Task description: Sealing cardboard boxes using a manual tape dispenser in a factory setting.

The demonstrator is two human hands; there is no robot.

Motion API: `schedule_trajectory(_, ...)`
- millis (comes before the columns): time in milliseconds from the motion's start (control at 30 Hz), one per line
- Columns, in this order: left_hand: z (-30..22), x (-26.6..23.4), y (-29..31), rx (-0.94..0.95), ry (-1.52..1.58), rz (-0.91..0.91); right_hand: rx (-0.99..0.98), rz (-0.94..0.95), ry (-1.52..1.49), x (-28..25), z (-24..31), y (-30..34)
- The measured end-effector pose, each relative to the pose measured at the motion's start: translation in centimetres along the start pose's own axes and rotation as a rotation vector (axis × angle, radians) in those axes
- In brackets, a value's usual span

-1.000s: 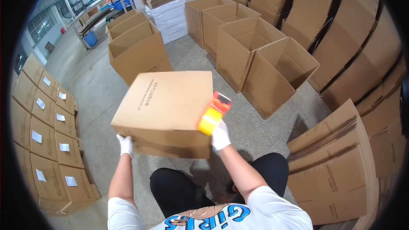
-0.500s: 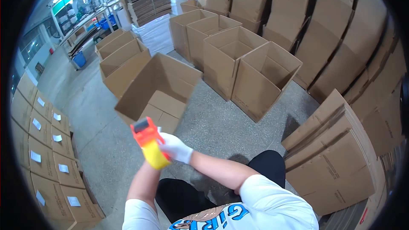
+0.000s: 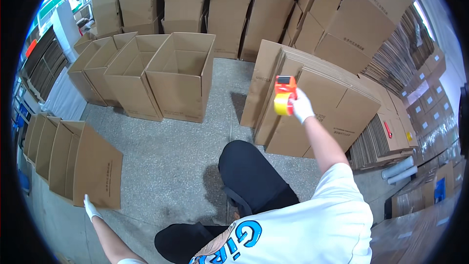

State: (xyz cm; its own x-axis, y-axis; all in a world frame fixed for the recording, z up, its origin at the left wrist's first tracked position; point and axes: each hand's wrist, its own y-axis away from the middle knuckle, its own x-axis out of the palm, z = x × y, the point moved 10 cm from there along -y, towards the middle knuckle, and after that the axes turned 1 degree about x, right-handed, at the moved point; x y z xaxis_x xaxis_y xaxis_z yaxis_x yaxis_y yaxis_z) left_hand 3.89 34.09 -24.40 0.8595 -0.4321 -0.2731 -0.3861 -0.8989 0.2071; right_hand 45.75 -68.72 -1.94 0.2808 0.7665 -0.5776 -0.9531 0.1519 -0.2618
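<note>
My right hand (image 3: 303, 106), in a white glove, is closed around an orange-red tape dispenser (image 3: 286, 82). A roll of yellow tape (image 3: 282, 104) sits on the dispenser. I hold it up in front of a leaning stack of flat cardboard sheets (image 3: 337, 102). At the lower left my gloved left hand (image 3: 91, 209) has its fingers stretched out at the near lower corner of an open-topped cardboard box (image 3: 100, 168). That box stands at the near end of a row of similar boxes. Nothing shows in the left hand.
A second row of open cardboard boxes (image 3: 180, 95) stands ahead. Tall stacks of cardboard (image 3: 229, 12) line the back. On the right, a red-handled tool (image 3: 387, 129) lies on a low pile of flat cardboard (image 3: 373, 144). Speckled floor (image 3: 168, 161) lies between.
The view has swung right. My right hand has carried the tape dispenser rightward, away from the open box. My left hand, earlier hidden behind the dispenser, now reaches left to the box.
</note>
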Motion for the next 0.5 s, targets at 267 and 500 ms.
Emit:
schedule_trajectory(267, 6.9, 8.7, 15.9, -0.132, -0.172, 0.391, 0.079, 0.112, 1.015, -9.9, -3.1, -7.6)
schedule_trajectory(500, 0.8, 13.6, 29.7, -0.112, -0.263, 0.589, 0.111, 0.285, 1.223, -8.2, -2.3, -8.8)
